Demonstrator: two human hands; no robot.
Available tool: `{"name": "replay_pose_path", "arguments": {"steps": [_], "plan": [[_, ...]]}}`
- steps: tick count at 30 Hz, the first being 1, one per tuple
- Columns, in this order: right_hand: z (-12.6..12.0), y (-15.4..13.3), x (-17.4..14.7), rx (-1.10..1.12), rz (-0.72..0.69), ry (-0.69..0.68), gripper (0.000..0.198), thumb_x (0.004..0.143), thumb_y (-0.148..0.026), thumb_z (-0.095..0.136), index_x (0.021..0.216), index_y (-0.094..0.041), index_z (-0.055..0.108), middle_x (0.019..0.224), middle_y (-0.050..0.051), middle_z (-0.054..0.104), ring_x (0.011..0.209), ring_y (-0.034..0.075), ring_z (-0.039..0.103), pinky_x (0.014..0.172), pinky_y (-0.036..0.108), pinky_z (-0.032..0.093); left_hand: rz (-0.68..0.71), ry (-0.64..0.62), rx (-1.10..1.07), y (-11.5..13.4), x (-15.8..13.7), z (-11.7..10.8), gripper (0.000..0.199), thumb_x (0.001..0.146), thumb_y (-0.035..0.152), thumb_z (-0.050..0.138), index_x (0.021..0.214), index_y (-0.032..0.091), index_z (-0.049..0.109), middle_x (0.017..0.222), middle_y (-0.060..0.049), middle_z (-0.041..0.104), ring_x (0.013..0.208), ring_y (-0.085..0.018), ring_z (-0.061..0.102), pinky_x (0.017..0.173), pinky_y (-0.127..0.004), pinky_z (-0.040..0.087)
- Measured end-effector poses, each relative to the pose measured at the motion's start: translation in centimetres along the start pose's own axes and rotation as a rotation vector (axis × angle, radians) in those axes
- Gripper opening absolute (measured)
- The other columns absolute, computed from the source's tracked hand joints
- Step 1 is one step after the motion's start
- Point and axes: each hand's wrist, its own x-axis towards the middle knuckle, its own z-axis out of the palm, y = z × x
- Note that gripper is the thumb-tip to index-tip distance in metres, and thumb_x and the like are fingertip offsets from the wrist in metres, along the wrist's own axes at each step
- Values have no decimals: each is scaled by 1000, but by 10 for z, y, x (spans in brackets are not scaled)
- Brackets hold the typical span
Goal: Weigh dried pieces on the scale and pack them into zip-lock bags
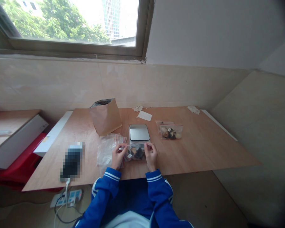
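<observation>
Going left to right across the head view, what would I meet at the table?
Pixelated dark device, brown paper bag, held clear bag, resting clear bags, crumpled white material at the far right.

This looks like a plain room with a makeshift work corner: wooden tabletop [204, 148] at centre with a flat scale [139, 132], window [68, 23] at upper left, power strip [71, 193] at lower left.

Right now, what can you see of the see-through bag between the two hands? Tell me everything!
The bag looks like clear plastic, wider than tall. Dark and tan pieces and a small white label show through it. The left hand and right hand pinch it near its upper corners, in front of the scale. Whether it touches the table is unclear.
</observation>
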Motion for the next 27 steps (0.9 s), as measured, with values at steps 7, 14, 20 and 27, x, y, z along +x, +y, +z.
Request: {"name": "replay_pose_path", "arguments": {"steps": [7,14,20,27], "plan": [[2,8,-1,78,72,4,27,86,-42,58,88,-16,62,84,6,65,80,19,63,74,32,51,-11,-29,-14,1,-1,5,28,79,42,66,86,16,66,83,-5,67,71,-15,62,63,-24,49],[4,7,0,105,56,-88,26,84,-42,61,87,-16,66,87,7,68,81,20,64,75,34,53,-10,-61,3,11,-2,5,27,78,41,67,87,16,68,80,-5,69,74,-17,63,68,-26,49],[0,0,2,86,32,-78,24,84,-39,61,82,-16,68,82,6,66,80,20,63,72,33,52,-3,-56,-18,13,-3,5,26,77,41,68,85,16,69,79,-4,68,74,-17,62,68,-26,49],[-4,-3,1,84,39,-80,26,83,-42,62,79,-17,69,81,6,68,79,20,63,71,33,52,-35,-64,-33,17,-3,5,27,75,42,70,81,15,68,75,-4,67,69,-16,61,62,-25,49]]}}
